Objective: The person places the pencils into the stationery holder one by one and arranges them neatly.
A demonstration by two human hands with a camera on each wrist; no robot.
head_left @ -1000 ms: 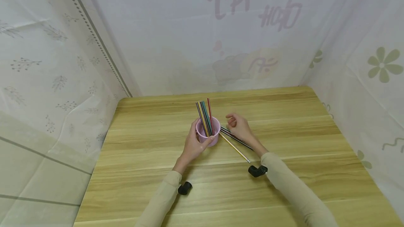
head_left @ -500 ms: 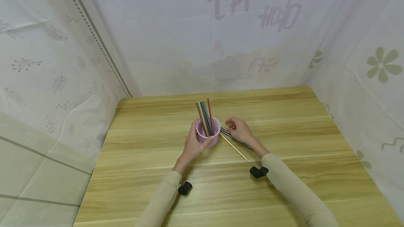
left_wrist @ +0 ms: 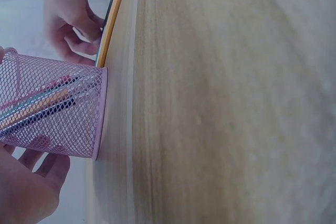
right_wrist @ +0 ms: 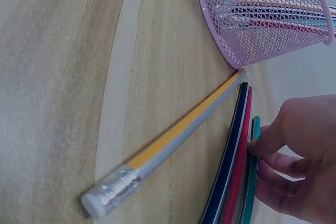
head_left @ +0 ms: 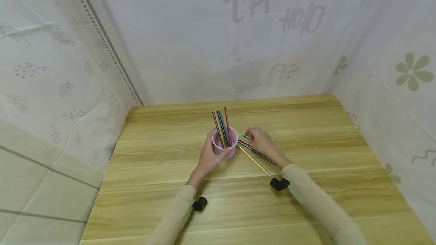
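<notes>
My left hand (head_left: 210,155) holds a pink mesh pencil cup (left_wrist: 52,106) around its side, with the thumb near the rim. Several pencils (head_left: 220,127) of different colours lean inside it. At the cup's right, my right hand (head_left: 260,140) pinches a green pencil (right_wrist: 252,174) between thumb and fingers. Beside that lie a red pencil (right_wrist: 239,166) and a dark blue pencil (right_wrist: 227,156) on the table. A yellow pencil (right_wrist: 178,132) with a white eraser lies slanted nearer the front, its far end by the cup's base.
The wood-grain table (head_left: 153,184) has printed white curtains (head_left: 190,41) hanging behind it and at both sides. A black device (head_left: 200,203) sits at the left wrist and another black device (head_left: 279,184) at the right wrist.
My right hand has come down slightly onto the pencils, and the green one's end now shows lifted apart from the others. The left hand and cup have stayed put.
</notes>
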